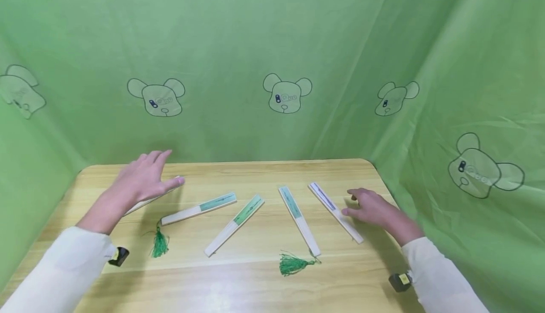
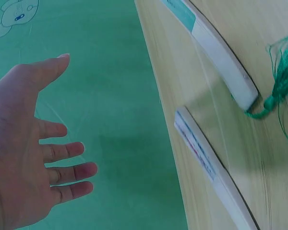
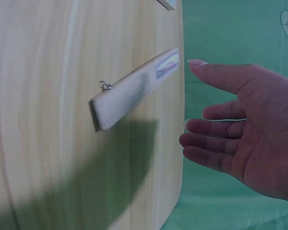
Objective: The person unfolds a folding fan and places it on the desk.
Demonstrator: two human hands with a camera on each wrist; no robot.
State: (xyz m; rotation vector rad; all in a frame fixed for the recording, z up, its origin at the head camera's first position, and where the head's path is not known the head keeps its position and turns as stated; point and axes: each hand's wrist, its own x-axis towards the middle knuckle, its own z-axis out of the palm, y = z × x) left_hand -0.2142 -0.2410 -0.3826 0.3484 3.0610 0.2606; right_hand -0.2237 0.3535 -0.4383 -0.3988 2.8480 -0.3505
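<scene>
Several folded hand fans lie spread over the table. My left hand hovers above the leftmost fan, fingers loosely spread, and partly covers it in the head view. Beside that one lies a teal-labelled fan with a green tassel. In the middle is a fan with a bright green label. Right of it a second teal-labelled fan has its green tassel at the near end. The purple-labelled fan is nearest my right hand, which holds nothing, its thumb close beside the fan.
The wooden table has rounded far corners. Green cloth printed with bear heads hangs behind and at both sides. A small black device sits at the left cuff, and another black device at the right cuff.
</scene>
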